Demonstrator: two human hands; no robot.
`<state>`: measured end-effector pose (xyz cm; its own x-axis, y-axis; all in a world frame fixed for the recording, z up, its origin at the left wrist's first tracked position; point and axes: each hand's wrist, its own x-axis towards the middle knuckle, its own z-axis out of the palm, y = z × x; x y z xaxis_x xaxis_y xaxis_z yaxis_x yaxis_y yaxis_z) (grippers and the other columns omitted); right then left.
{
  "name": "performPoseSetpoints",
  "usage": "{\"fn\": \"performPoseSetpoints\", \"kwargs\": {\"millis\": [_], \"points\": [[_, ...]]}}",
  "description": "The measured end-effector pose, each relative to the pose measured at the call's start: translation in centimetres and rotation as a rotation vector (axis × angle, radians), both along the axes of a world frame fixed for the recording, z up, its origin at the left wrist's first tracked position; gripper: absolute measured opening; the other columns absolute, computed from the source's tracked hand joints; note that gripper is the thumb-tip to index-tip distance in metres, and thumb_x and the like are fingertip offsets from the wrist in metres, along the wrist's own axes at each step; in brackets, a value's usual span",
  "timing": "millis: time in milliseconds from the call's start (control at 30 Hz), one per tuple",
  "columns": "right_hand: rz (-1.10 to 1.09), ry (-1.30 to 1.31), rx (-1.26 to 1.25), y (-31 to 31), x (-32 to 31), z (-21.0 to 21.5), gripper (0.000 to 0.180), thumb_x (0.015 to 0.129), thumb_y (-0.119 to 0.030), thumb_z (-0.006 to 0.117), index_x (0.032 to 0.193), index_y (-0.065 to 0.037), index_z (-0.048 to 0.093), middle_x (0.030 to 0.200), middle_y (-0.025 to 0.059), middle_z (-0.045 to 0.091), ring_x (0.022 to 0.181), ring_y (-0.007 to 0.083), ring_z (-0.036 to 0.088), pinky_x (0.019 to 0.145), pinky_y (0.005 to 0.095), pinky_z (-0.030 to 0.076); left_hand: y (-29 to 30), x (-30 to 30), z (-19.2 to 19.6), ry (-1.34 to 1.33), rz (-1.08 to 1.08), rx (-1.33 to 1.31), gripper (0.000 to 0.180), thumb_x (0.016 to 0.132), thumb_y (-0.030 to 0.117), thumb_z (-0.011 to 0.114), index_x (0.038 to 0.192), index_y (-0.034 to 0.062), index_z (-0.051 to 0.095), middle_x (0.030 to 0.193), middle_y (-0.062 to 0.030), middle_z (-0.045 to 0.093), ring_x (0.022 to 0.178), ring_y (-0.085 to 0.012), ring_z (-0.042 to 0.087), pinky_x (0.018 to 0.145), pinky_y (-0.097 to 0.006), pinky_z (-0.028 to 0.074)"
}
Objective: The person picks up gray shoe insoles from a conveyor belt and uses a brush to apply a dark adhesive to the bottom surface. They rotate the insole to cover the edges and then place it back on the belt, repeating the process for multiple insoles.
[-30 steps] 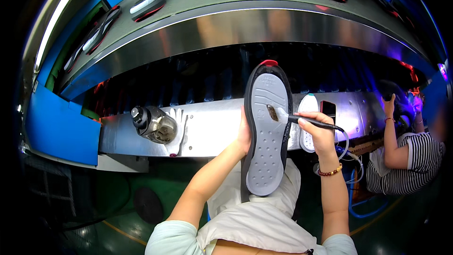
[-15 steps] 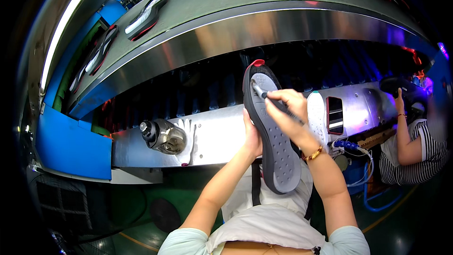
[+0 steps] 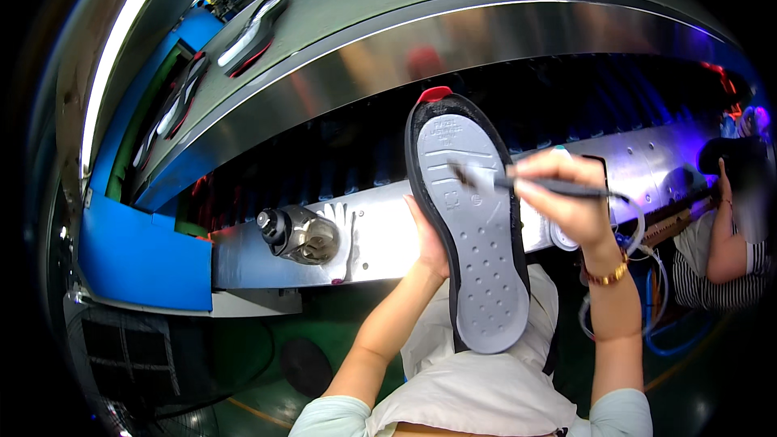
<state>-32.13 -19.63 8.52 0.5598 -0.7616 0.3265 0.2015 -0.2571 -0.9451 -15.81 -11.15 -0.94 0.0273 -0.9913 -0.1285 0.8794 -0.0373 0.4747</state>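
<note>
A shoe sole (image 3: 477, 251), grey inside with a black rim and a red toe tip, is held up over my lap, toe pointing away. My left hand (image 3: 429, 235) grips its left edge, thumb along the rim, the other fingers hidden behind it. My right hand (image 3: 566, 194) is closed round the dark handle of a brush (image 3: 558, 186). Its bristles, smeared by motion, are over the front part of the sole's inside; whether they touch cannot be made out. Behind my right hand a white sole-shaped piece (image 3: 562, 236) lies on the metal bench, mostly hidden.
A dark-capped bottle (image 3: 298, 235) stands on the metal bench (image 3: 388, 231) at left, beside a white glove (image 3: 343, 235). Beyond, a green conveyor belt (image 3: 364, 0) carries several soles (image 3: 255, 32). A co-worker in a striped top (image 3: 712, 279) works at far right.
The sole has turned its inside more squarely toward me. My right hand has moved to the right with the brush, whose handle now lies nearly level.
</note>
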Motion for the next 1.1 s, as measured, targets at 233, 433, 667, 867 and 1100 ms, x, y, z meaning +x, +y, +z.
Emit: {"fn": "performPoseSetpoints", "kwargs": {"millis": [233, 433, 667, 867, 1100], "points": [[0.128, 0.019, -0.41, 1.0, 2.3, 0.5, 0.017, 0.063, 0.001, 0.066, 0.08, 0.001, 0.064, 0.078, 0.0114, 0.063, 0.076, 0.0185, 0.061, 0.071, 0.0266, 0.046, -0.3, -1.5, 1.3, 0.222, -0.136, -0.308, 0.088, 0.074, 0.074, 0.014, 0.13, 0.0073, 0.026, 0.128, -0.0145, 0.035, 0.114, -0.0271, 0.04, 0.095, -0.038, 0.034], [0.019, -0.043, -0.125, -0.6, 1.4, 0.8, 0.015, 0.068, -0.003, 0.066, 0.081, 0.001, 0.064, 0.074, 0.0088, 0.062, 0.071, 0.0121, 0.059, 0.064, 0.0236, 0.047, -0.2, -1.3, 2.9, 0.096, -0.12, -0.215, 0.084, 0.076, 0.07, 0.018, 0.129, 0.0051, 0.028, 0.128, -0.0144, 0.035, 0.116, -0.0293, 0.036, 0.098, -0.041, 0.03], [0.433, -0.046, -0.165, 1.3, 0.7, 0.5, 0.015, 0.064, -0.003, 0.068, 0.079, 0.0, 0.064, 0.075, 0.0107, 0.063, 0.069, 0.0154, 0.06, 0.063, 0.025, 0.047, 0.1, -1.0, 3.2, -0.249, 0.189, 0.132, 0.08, 0.076, 0.069, 0.025, 0.131, 0.0109, 0.027, 0.13, -0.0087, 0.035, 0.115, -0.0246, 0.038, 0.097, -0.038, 0.03], [0.175, 0.039, -0.104, 0.0, 0.1, 0.3, 0.014, 0.068, -0.004, 0.066, 0.081, 0.002, 0.064, 0.075, 0.0084, 0.063, 0.066, 0.0107, 0.058, 0.059, 0.0216, 0.046, -0.1, -1.1, 3.1, -0.224, 0.126, -0.156, 0.076, 0.08, 0.066, 0.022, 0.129, 0.0098, 0.028, 0.127, -0.007, 0.037, 0.113, -0.0211, 0.039, 0.097, -0.035, 0.03], [0.23, 0.026, 0.121, 1.2, -1.4, 0.1, 0.014, 0.068, -0.001, 0.066, 0.082, 0.001, 0.064, 0.078, 0.0096, 0.063, 0.07, 0.0147, 0.059, 0.065, 0.0256, 0.046, -0.6, 0.0, 3.4, -0.29, 0.346, -0.06, 0.084, 0.075, 0.072, 0.023, 0.13, 0.008, 0.027, 0.127, -0.0105, 0.036, 0.113, -0.0267, 0.039, 0.096, -0.039, 0.031]]}}
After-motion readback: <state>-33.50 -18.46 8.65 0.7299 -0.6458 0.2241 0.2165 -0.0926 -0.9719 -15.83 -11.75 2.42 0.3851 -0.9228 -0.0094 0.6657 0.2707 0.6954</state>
